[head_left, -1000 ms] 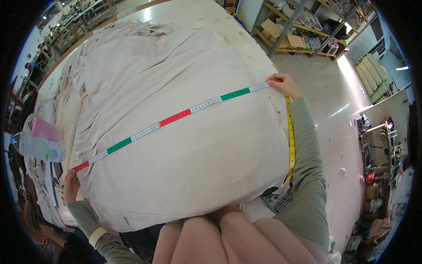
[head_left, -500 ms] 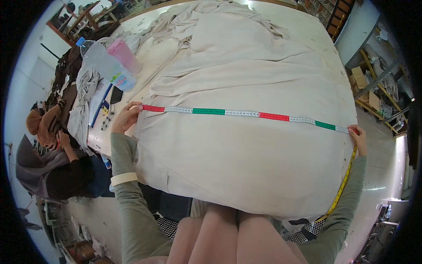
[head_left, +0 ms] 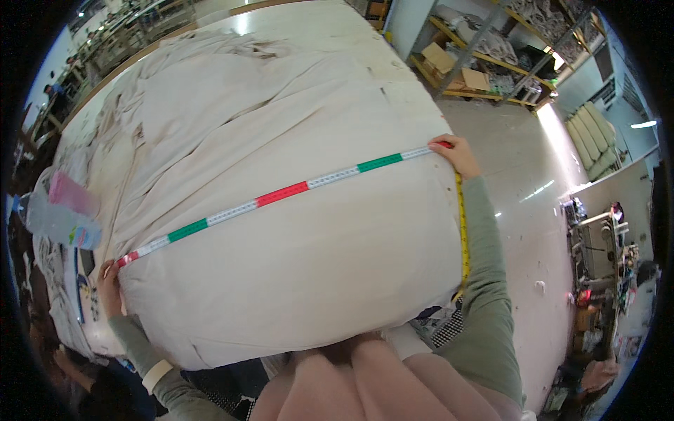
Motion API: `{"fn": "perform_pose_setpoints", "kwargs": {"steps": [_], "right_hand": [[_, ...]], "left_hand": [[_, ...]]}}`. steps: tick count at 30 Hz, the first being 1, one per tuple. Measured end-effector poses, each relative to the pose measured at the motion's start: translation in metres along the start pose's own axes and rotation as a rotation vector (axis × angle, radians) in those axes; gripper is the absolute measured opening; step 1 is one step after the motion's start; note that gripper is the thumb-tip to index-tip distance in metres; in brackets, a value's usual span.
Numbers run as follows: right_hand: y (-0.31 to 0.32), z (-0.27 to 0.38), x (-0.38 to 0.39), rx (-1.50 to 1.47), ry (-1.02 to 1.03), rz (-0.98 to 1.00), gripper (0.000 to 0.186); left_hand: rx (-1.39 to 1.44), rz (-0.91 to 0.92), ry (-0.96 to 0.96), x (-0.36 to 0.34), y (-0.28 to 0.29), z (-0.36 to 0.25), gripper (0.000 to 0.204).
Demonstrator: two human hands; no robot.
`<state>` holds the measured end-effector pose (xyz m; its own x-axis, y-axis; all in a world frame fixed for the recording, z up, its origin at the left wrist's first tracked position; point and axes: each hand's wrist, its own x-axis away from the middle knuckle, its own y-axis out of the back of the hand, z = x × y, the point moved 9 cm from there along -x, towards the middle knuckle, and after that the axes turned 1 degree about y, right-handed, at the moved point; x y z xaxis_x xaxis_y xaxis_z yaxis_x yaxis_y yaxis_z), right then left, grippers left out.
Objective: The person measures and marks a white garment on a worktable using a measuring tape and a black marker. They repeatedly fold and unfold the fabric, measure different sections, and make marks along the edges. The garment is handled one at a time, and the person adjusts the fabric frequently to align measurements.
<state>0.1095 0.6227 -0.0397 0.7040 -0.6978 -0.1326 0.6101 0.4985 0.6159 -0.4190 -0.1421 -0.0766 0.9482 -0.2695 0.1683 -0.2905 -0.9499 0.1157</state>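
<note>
A striped measuring tape (head_left: 282,193) in red, white and green lies stretched across the cream fabric (head_left: 295,274). My left hand (head_left: 109,286) pinches its red end at the fabric's left edge. Over at the right edge, my right hand (head_left: 458,154) grips the tape between thumb and fingers. Beyond that hand the tape shows a yellow side and hangs down along the fabric's right border, beside my right forearm. The cloth lies fairly smooth below the tape and falls in folds above it.
A clear plastic bottle (head_left: 60,221) and a pink cup (head_left: 74,194) are at the table's left. Metal shelves (head_left: 484,52) with cardboard boxes stand beyond the far right corner. Another person's hand (head_left: 70,365) shows at lower left.
The view has swung to the right, so table and tape appear tilted and shifted left. Both hands keep hold of the tape, which lies across the same stretch of fabric.
</note>
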Motion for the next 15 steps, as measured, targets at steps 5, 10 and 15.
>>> {"fn": "perform_pose_setpoints", "kwargs": {"steps": [5, 10, 15], "right_hand": [[-0.002, 0.003, 0.004, -0.047, -0.042, -0.043, 0.019], [-0.001, 0.006, 0.005, -0.001, -0.036, -0.050, 0.017], [-0.001, -0.001, 0.003, 0.008, 0.045, -0.097, 0.015]], "left_hand": [[0.044, 0.041, 0.007, -0.003, 0.007, 0.011, 0.028], [0.094, 0.026, -0.013, -0.017, 0.022, 0.021, 0.024], [0.053, 0.003, -0.136, -0.011, 0.025, 0.019, 0.021]]}}
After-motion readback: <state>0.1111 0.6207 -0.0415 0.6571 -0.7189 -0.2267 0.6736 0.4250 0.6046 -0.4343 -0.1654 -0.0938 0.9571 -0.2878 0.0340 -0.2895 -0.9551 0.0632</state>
